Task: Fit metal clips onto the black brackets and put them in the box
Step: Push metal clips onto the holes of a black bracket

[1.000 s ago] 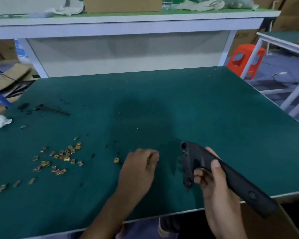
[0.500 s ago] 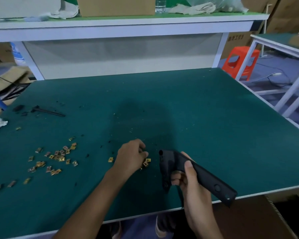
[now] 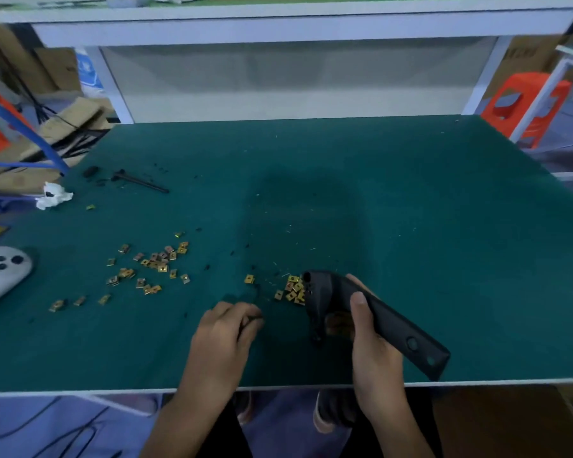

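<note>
I am logging:
- right hand (image 3: 374,348) gripping the black bracket (image 3: 397,327), fingers wrapped round its middle, over the bench (image 3: 444,242) near its front edge;
- left hand (image 3: 224,335) lying with fingers curled, contents I cannot tell;
- metal clips (image 3: 293,289) lying just beside the bracket's head.

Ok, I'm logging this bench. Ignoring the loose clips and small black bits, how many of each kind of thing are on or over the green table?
Black bracket: 1
Black rod: 1
White device: 1
Crumpled white tissue: 1
Total: 4
</note>
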Motion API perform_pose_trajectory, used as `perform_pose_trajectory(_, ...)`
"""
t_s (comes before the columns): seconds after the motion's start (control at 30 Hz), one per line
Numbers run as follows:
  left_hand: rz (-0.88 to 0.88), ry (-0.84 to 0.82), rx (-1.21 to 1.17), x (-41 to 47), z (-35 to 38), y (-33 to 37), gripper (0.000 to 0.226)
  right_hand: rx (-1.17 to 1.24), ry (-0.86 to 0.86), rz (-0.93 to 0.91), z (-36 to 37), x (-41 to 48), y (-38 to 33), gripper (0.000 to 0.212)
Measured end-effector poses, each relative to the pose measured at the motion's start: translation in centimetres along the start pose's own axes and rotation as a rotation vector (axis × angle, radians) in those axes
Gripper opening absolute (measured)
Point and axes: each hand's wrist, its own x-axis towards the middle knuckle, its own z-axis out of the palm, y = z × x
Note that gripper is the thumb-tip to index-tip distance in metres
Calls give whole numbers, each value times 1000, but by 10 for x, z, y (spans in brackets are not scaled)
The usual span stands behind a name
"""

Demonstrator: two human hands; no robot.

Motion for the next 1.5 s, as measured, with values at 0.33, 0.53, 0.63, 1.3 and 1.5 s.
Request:
perform_pose_trajectory(0.33, -149, -70, -457, -5, -5, 20, 22, -24, -16, -26, -2, 4, 6, 43)
perform_pose_trajectory(0.53, -448, -132, -1102, 2, 18, 57, 11, 174, -83, 39, -6, 9, -1, 21)
perform_pose_trajectory(0.63, -529, -176, -1328, 7, 21, 67, 13, 274, -122, 67, -11, 12, -3, 25)
perform_pose_trajectory(1.3, -652, -238, -1474, 17, 22, 72, 12, -42, -229, -89, -19, 19, 20, 46)
perform_pose_trajectory(1.5, -678, -238, -1415, 15, 30, 69, 25, -149, -249, -180, -19, 12, 13, 29)
